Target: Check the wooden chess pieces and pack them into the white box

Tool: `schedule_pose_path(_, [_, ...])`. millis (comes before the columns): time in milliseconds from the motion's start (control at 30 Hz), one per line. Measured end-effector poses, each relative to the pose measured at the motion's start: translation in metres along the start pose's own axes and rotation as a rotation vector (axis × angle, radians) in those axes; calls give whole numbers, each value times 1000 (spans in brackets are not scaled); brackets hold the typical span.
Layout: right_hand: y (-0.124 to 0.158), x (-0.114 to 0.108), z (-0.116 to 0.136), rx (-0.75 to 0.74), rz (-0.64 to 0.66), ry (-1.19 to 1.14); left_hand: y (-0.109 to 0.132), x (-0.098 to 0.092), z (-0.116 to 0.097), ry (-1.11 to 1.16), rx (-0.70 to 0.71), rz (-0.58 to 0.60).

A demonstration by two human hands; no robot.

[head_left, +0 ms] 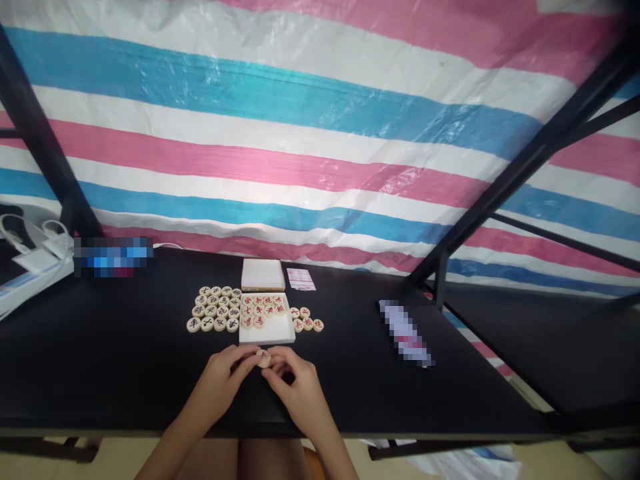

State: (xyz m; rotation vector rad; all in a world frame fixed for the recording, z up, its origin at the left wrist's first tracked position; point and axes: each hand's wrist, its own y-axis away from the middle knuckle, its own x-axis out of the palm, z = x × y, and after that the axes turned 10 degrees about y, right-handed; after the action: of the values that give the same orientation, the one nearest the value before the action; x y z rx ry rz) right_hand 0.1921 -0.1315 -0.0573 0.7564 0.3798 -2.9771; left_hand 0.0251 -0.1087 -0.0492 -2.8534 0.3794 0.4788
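A round xiangqi piece with a red character is pinched between my two hands in front of the box. The thumb and forefinger of my left hand grip its left side. My right hand holds the right side with curled fingers. Just beyond them is a shallow white box tray, with several red-lettered pieces in rows inside. Left of it, several dark-lettered pieces lie in a block on the black table. A few red-lettered pieces rest against or close to its right side.
Behind the tray lies the box lid, beside a small printed paper. A blurred-out long item lies at the right. White cables and a power strip occupy the left. Striped sheeting and black metal posts bound the black table.
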Motion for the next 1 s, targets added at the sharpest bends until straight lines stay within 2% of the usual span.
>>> schedule_pose_path(267, [3,-2,3,-13,31,192,2,2,-9,-166,-32,22])
schedule_pose_path(567, [2,-4,2,-81,-20,64,1,3,-2,56,-20,56])
schedule_pose_path(733, [2,-3,-1,-37,6,-9,4,5,1,5,69,27])
schedule_pose_path(1000, [3,-2,-1,-80,-12,76,3,3,-1,-5,158,38])
